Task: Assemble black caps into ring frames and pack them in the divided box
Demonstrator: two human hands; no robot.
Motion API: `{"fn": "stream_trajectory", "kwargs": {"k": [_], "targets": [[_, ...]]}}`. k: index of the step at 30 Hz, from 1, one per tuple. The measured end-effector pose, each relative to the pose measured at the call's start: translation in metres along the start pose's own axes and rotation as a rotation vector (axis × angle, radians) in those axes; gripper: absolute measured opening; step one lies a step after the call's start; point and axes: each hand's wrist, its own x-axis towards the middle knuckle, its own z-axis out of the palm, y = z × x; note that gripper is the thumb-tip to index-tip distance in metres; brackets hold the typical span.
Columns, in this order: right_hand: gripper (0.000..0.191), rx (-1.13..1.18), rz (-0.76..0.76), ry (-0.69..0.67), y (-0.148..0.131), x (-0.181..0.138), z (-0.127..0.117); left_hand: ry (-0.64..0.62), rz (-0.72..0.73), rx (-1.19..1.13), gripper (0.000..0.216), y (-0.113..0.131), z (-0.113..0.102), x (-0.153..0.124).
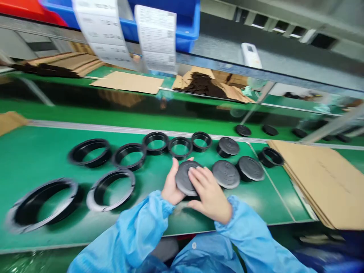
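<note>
A round dark-grey lidded black part (pixel 183 179) is in my left hand (pixel 170 186), whose fingers and thumb curve around its left side. My right hand (pixel 212 195) lies over the lid from the right, its fingers stretched flat on the top face and its thumb apart. The underside of the part is hidden. Just right of my hands stand similar lidded parts (pixel 226 174), several in a group, lids upward. Open black rings (pixel 129 156) of differing sizes stand to the left and behind, with green showing through their middles.
A green work surface (pixel 153 223) carries everything. Flat cardboard (pixel 327 178) is stacked at right, beside a small black ring (pixel 271 156). Above runs a metal shelf (pixel 216 41) with a blue bin (pixel 187 26), hanging paper labels (pixel 156 38) and a white device (pixel 250 55). Behind are dark pieces (pixel 203 85) on cardboard.
</note>
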Motion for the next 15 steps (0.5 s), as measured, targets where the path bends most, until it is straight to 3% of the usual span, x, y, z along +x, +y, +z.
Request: {"fn": "stream_trajectory", "kwargs": {"k": [2, 5, 8, 10, 11, 13, 15], "targets": [[0.085, -0.049, -0.011, -0.077, -0.002, 0.0, -0.001, 0.022, -0.021, 0.011, 0.062, -0.003, 0.001, 0.0], [0.106, -0.006, 0.07, -0.098, 0.0, 0.001, -0.005, -0.1, -0.113, 0.023, 0.065, -0.007, -0.005, 0.0], [0.127, 0.14, 0.051, -0.057, 0.008, 0.003, -0.014, -0.236, -0.199, 0.045, 0.071, -0.011, -0.012, -0.002], [0.127, 0.153, 0.09, 0.003, 0.03, 0.004, -0.032, -0.261, -0.233, 0.089, 0.074, -0.012, -0.014, -0.002], [0.123, 0.096, 0.169, 0.047, 0.048, 0.003, -0.045, -0.248, -0.231, 0.111, 0.075, -0.012, -0.013, -0.001], [0.109, -0.148, 0.474, 0.142, 0.099, -0.002, -0.081, -0.19, -0.191, 0.142, 0.079, -0.008, -0.008, 0.001], [0.096, -0.47, 0.962, 0.152, 0.158, -0.014, -0.118, -0.127, -0.158, 0.159, 0.082, -0.003, -0.002, 0.004]]}}
